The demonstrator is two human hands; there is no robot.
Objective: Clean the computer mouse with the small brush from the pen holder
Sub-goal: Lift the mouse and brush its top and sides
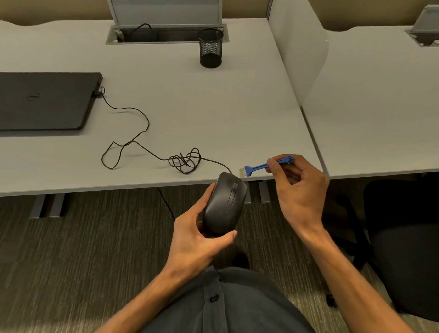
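A black wired computer mouse (223, 204) is held off the desk's front edge, top side up, by my left hand (198, 236), which wraps its left side and rear. My right hand (299, 191) pinches the handle of a small blue brush (259, 166) with pale bristles. The bristles point left and hover just above and right of the mouse's front, apart from it. The mouse cable (144, 148) runs in tangled loops over the desk to the laptop. A black mesh pen holder (210, 47) stands at the back of the desk, with nothing visible inside.
A shut black laptop (41, 100) lies at the left of the grey desk (190, 103). A cable tray with its lid up (166, 32) sits at the back. A white divider (299, 52) separates a second desk at the right. A black chair (409, 247) stands at the lower right.
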